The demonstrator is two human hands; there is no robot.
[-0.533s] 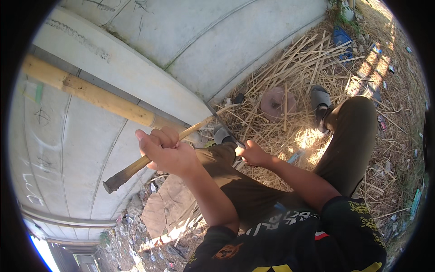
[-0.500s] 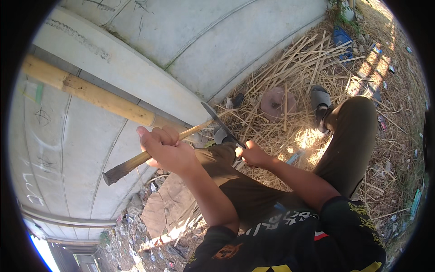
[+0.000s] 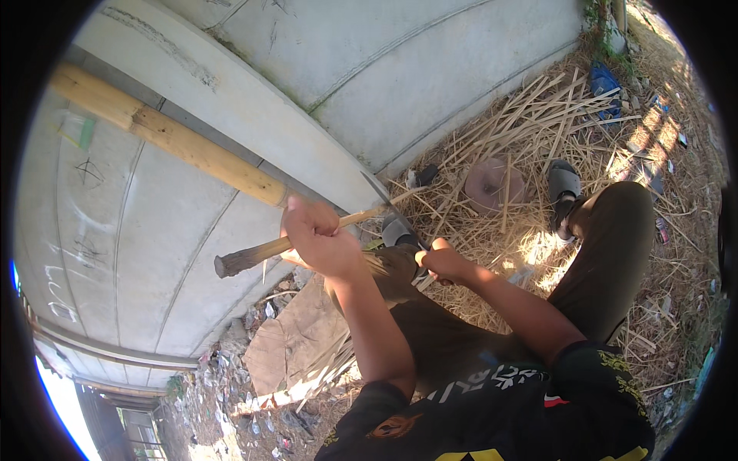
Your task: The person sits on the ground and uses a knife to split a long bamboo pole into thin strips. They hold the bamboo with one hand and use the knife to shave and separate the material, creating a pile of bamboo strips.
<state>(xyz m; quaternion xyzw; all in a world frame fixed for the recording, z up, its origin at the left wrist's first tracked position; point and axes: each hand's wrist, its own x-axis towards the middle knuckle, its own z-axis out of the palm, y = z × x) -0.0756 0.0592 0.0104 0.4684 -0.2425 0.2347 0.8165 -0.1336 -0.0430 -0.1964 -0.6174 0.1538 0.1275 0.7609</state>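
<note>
My left hand (image 3: 327, 244) is closed around a length of split bamboo (image 3: 265, 256), which slants up to the right across my lap. The stick's thick, dark end sticks out on the left of my fist, and its pale thinner end reaches toward my foot. In my right hand (image 3: 446, 263) is the handle of a long knife (image 3: 398, 210) with a dark, narrow blade. That blade crosses the pale end of the bamboo near the wall's corner; whether its edge touches the bamboo is hard to make out.
Many pale bamboo strips (image 3: 530, 123) litter the ground ahead, around a round brownish disc (image 3: 494, 184). A pale concrete wall (image 3: 400, 69) rises ahead, with a thick bamboo pole (image 3: 177, 146) along it at left. Brown cardboard (image 3: 296, 334) lies by my left leg. My sandalled foot (image 3: 563, 180) rests at right.
My left hand and the bamboo have moved forward and right, toward the knife. My right hand keeps nearly the same place over my lap. The whole view has shifted slightly.
</note>
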